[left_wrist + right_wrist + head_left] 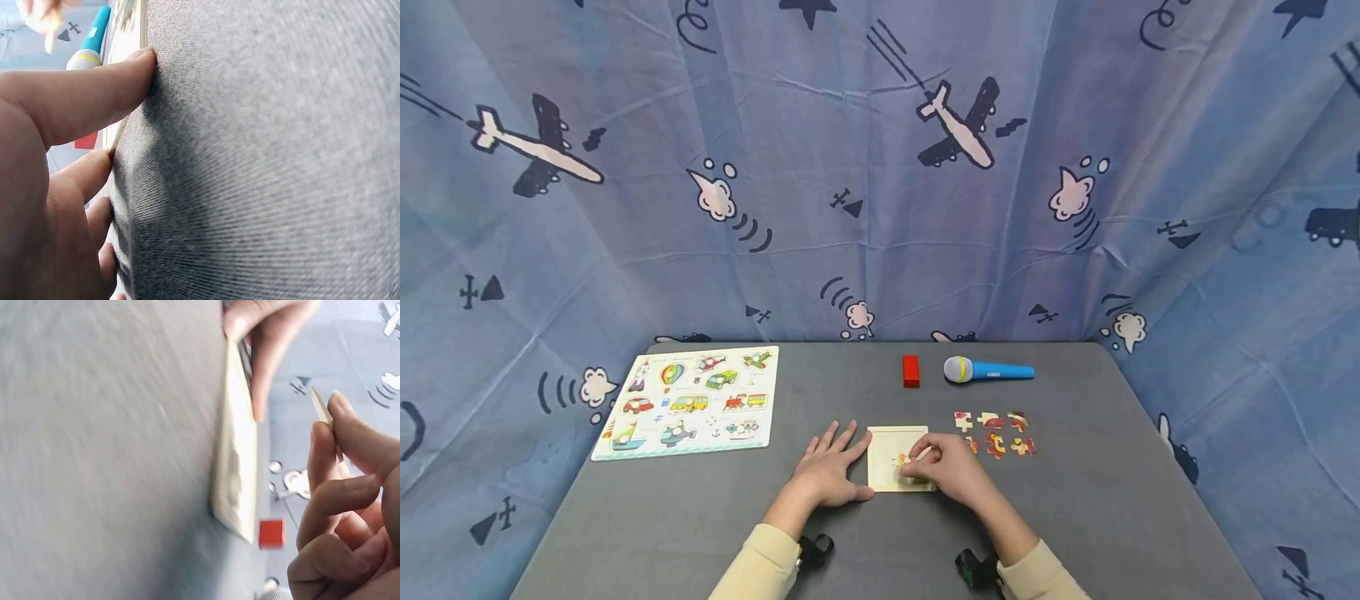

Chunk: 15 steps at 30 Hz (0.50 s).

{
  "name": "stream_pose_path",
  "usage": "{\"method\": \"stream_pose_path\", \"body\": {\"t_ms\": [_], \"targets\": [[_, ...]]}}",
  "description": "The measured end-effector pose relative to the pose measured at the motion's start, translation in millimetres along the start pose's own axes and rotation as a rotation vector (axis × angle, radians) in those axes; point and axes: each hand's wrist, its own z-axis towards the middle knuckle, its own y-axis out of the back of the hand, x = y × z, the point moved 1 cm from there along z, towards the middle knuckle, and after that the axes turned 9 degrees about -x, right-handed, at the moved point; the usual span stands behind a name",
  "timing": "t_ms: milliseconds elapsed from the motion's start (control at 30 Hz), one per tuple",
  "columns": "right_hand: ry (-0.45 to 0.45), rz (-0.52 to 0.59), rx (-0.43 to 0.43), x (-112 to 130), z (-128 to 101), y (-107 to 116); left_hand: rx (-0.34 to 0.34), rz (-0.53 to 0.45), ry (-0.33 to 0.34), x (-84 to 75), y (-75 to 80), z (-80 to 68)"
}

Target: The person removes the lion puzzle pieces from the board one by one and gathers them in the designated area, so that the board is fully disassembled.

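Note:
A square, pale wooden puzzle tray (883,479) lies flat on the table. My left hand (829,473) rests beside it with fingers spread, the thumb and index fingertip touching its left edge. Above the tray, my right hand (953,468) pinches a small puzzle piece (902,459) between thumb and index finger. In the right wrist view the puzzle piece (324,414) shows edge-on and apart from the tray (234,456); its picture side cannot be made out there. Several loose jigsaw pieces (996,445) lie in two rows to the right of the tray.
Behind the tray are a red block (911,372) and a blue toy microphone (1000,372). A vehicle picture board (703,400) lies at the left of the grey table (700,517). A blue patterned curtain (880,217) hangs along the table's far edge.

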Motion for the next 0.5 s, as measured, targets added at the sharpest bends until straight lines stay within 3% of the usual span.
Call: {"method": "stream_pose_path", "body": {"t_ms": [200, 500], "targets": [[0.003, 0.012, -0.056, -4.5, -7.2, 30.2, -0.012, 0.0, -0.011, -0.4, 1.5, -1.9], [-0.03, 0.135, -0.111, -27.7, -21.6, 73.8, -0.016, 0.001, -0.015, -0.1, 1.6, -2.9]]}}
